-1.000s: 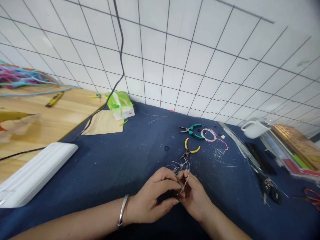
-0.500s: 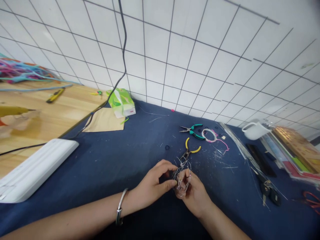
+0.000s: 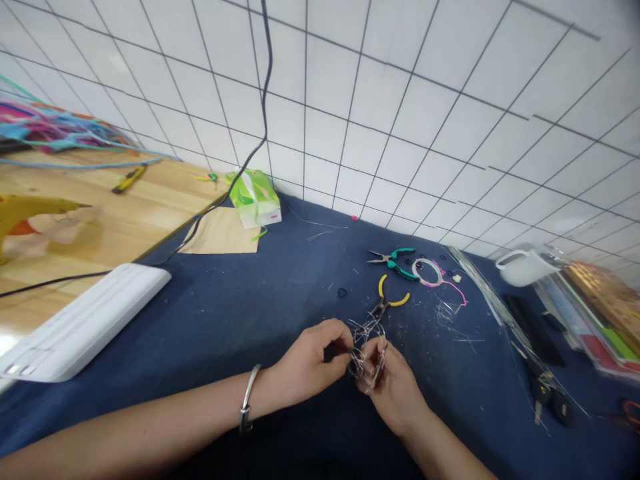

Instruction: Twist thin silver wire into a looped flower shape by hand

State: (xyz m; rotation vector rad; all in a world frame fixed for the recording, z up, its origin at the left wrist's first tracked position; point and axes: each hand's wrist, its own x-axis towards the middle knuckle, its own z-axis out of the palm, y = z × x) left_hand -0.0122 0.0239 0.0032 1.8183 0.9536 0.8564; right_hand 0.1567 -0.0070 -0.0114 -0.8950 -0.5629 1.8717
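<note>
A tangled bundle of thin silvery wire (image 3: pixel 369 331) bent into loops is between my two hands, low in the middle of the head view. My right hand (image 3: pixel 393 383) curls its fingers around the bundle from the right and below. From the left, my left hand (image 3: pixel 317 353) pinches at the bundle's edge, thumb and forefinger brought together; a silver bangle (image 3: pixel 247 400) circles that wrist. Just beyond the wire lie yellow-handled pliers (image 3: pixel 384 300), their jaws partly behind it. Green-handled needle-nose pliers (image 3: pixel 393 259) rest farther back.
A coil of pale wire (image 3: pixel 427 273), wire scraps and keys (image 3: pixel 540 400) lie to the right, near a white mug (image 3: pixel 525 267) and stacked books (image 3: pixel 607 313). On the left are a white power strip (image 3: pixel 95 320), a tissue pack (image 3: pixel 255 197) and a yellow glue gun (image 3: pixel 30 217).
The view has shifted slightly, so the table things sit farther right. My left thumb and forefinger have closed closer together at the wire's edge; my right hand keeps its hold.
</note>
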